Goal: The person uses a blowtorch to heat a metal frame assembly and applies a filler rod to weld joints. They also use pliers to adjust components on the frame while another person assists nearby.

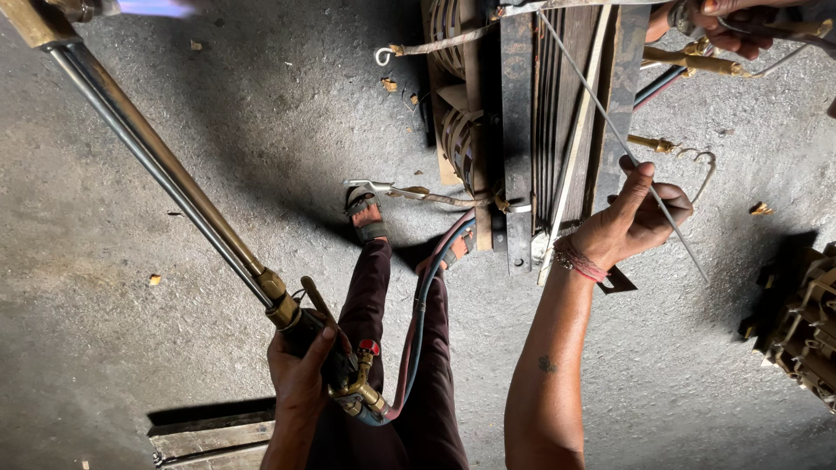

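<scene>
My left hand [300, 374] grips the brass handle of a gas torch [165, 170]. Its long metal tube runs up to the top left, where a pale flame [157, 9] burns at the tip. Red and blue hoses [418, 331] trail from the handle's valves across my legs. My right hand [631, 222] pinches a thin metal filler rod [610, 122] that slants up over a dark transformer core [540, 104] with copper windings, standing on the concrete floor. Another person's hand [727, 26] holds brass fittings at the top right.
My sandalled feet [367, 218] rest beside the core's base. Bare wire leads with ring ends [387, 54] stick out of the windings to the left. Another wound coil unit [797, 322] sits at the right edge. A wooden plank [213, 439] lies at the bottom left.
</scene>
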